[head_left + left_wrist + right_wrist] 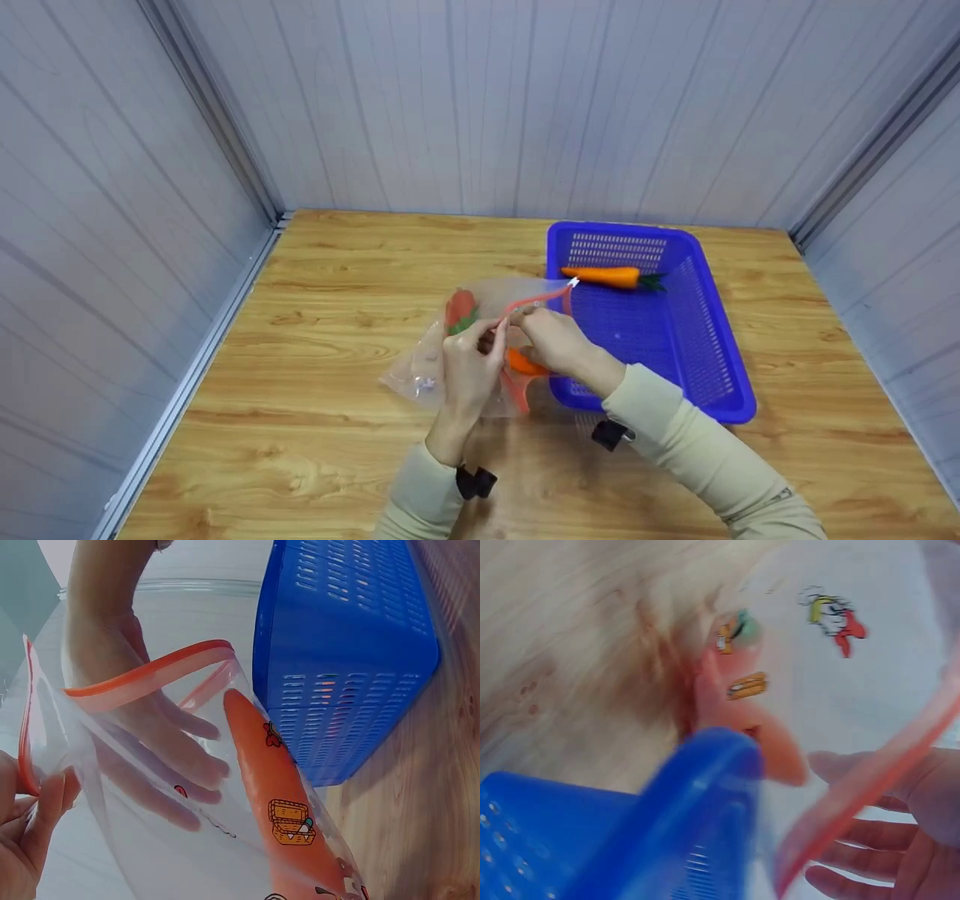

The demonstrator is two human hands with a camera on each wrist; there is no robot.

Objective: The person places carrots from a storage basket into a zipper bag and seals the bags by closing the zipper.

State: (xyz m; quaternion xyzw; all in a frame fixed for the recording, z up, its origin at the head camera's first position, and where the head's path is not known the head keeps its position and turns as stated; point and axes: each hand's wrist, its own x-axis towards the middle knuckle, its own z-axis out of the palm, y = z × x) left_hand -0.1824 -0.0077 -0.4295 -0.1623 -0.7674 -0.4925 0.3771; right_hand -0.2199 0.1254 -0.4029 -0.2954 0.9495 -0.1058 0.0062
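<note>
A clear zip bag [420, 367] with an orange-red zip strip and small printed pictures is held up over the table. My left hand [469, 371] pinches the rim of its mouth between thumb and fingers. My right hand [559, 341] reaches in through the mouth; in the left wrist view its fingers [180, 757] show straight and spread behind the clear film. Beside those fingertips, inside the bag, lies an orange carrot [266, 787]. A red vegetable with a green top [461, 309] is also in the bag, farther left. A white slider [574, 283] sits at the strip's far end.
A blue plastic basket [727, 352] with slotted walls stands right of the bag, its near-left rim beneath my right wrist. Another carrot [607, 277] with dark green leaves lies at its far end. Pale panels [480, 112] enclose the wooden table [315, 450] at the back and sides.
</note>
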